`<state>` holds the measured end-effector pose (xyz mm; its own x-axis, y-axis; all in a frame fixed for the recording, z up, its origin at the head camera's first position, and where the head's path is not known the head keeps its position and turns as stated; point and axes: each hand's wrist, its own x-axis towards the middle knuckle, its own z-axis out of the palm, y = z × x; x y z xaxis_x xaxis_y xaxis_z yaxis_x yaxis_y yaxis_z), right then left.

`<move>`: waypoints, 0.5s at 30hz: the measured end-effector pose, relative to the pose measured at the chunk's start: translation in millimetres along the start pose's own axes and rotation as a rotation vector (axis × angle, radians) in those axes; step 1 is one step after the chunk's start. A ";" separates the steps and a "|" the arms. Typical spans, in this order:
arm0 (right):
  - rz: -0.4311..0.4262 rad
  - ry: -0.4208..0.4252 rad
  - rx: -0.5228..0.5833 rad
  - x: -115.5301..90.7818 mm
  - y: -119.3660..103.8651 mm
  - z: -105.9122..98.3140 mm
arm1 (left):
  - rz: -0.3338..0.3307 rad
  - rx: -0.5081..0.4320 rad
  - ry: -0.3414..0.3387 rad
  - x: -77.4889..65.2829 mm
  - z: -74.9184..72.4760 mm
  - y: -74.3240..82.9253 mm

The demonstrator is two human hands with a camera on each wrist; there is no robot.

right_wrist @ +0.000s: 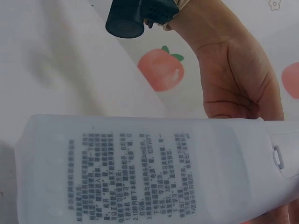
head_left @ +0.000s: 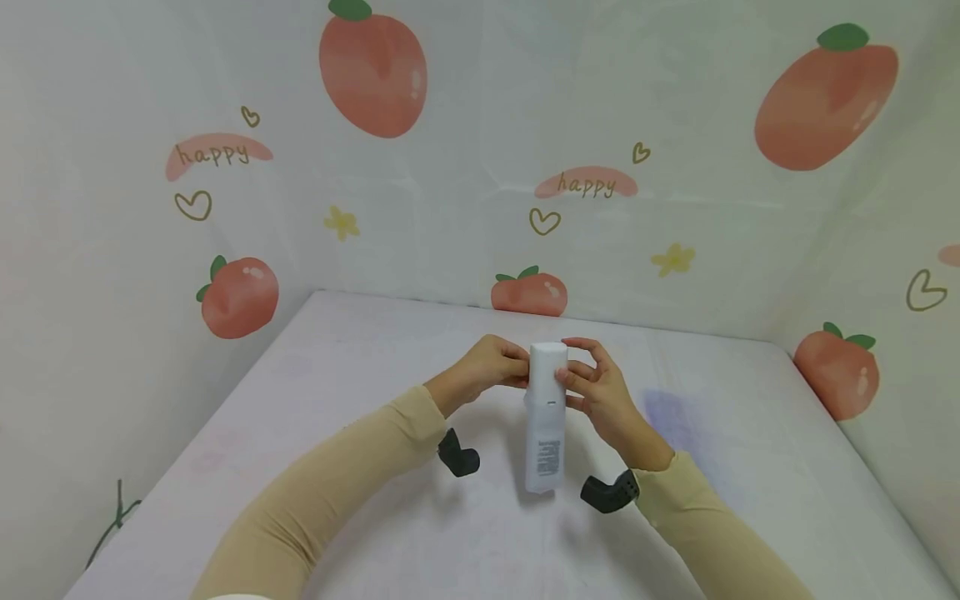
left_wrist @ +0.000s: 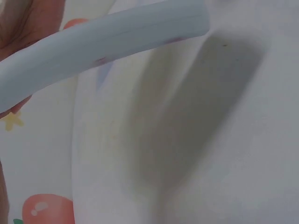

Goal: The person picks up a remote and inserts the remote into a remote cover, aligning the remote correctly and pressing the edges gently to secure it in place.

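Note:
A white remote control (head_left: 547,375) stands upright between the two hands, its back facing the head camera. Printed text covers its lower back (right_wrist: 131,177), and a battery cover catch (right_wrist: 278,157) shows above it. A translucent film-like layer wraps the lower part. My left hand (head_left: 491,363) grips the upper left edge with curled fingers. On the other side my right hand (head_left: 606,404) holds the upper part, thumb on the back and a finger at the top corner. From the side, in the left wrist view, the curved remote hides part of a hand (left_wrist: 32,23).
Under the hands lies a white tabletop (head_left: 420,533) with a faint purple stain (head_left: 675,421). White fabric with red fruit prints (head_left: 528,293) surrounds it. Black wrist cameras (head_left: 459,454) sit below both wrists. A green cord (head_left: 116,521) hangs at the left edge.

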<state>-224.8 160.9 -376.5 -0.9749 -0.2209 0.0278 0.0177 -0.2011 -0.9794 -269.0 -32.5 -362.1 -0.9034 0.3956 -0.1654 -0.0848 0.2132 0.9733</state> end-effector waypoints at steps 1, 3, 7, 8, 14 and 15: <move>0.001 0.003 -0.002 0.7 -0.2 0.4 | 0.015 0.004 0.010 0.3 0.4 -0.9; -0.001 0.007 -0.011 2.3 -0.7 1.1 | 0.055 0.009 0.036 0.8 1.6 -3.5; -0.008 0.008 -0.041 4.6 -1.9 2.2 | 0.113 -0.011 0.079 1.1 3.2 -8.3; -0.009 0.007 -0.047 4.4 -2.2 2.4 | 0.123 -0.012 0.082 0.9 3.3 -9.0; 0.010 0.010 -0.042 1.4 -2.6 2.9 | 0.122 -0.011 0.081 -2.0 2.6 -8.2; 0.012 0.011 -0.038 1.0 -2.4 2.7 | 0.119 -0.008 0.082 -2.6 2.3 -7.4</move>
<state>-225.3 158.6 -373.6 -0.9772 -0.2120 0.0143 0.0209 -0.1627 -0.9865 -265.1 -33.0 -369.3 -0.9384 0.3438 -0.0354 0.0219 0.1614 0.9866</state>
